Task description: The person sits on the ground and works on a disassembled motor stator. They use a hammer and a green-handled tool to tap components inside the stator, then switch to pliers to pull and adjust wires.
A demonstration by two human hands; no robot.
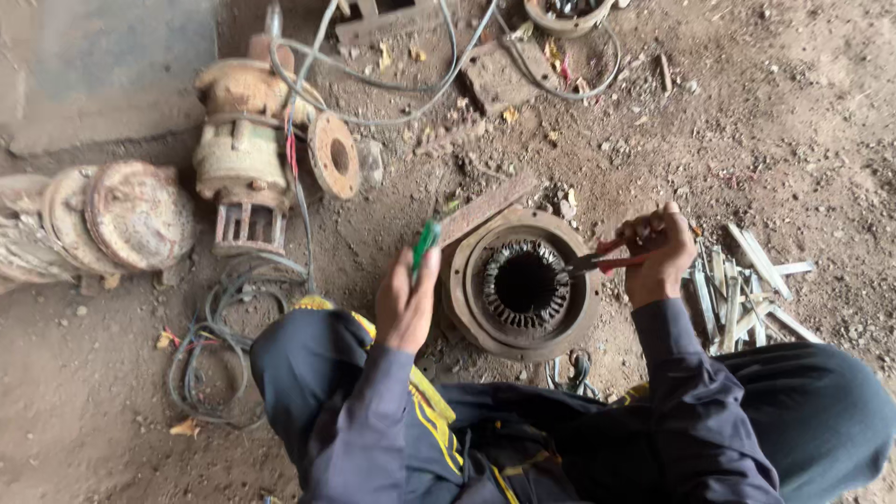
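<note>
From the head view I see my right hand [659, 254] closed around the red handles of a pair of pliers [605, 261]; the tool's long axis runs nearly level across the picture, handles toward the right, dark nose pointing left and touching the inner ring of the motor stator [523, 285]. The stator lies flat on the dirt floor [803, 121] between my knees, its bore facing straight up at the camera: a round, rusty cast housing with a stepped rim, and inside it a ring of grey toothed slots around a black hollow centre. My left hand [406, 301] is wrapped shut on a green-handled tool [426, 245], whose handle stands up and leans slightly right, just beside the stator's left rim; I cannot tell what its tip looks like. A flat rusty bar [485, 207] rests on the housing's upper left edge. To the right of my right hand lies a loose heap of pale flat strips [747, 289], crossing each other on the ground. Toward the floor's upper left stands a corroded pump body [245, 149] with a round flange, grey cables [392, 84] looping off it, and further left a pair of rusted disc-shaped covers [117, 217]. A coil of dark wire [210, 345] lies near my left knee.
</note>
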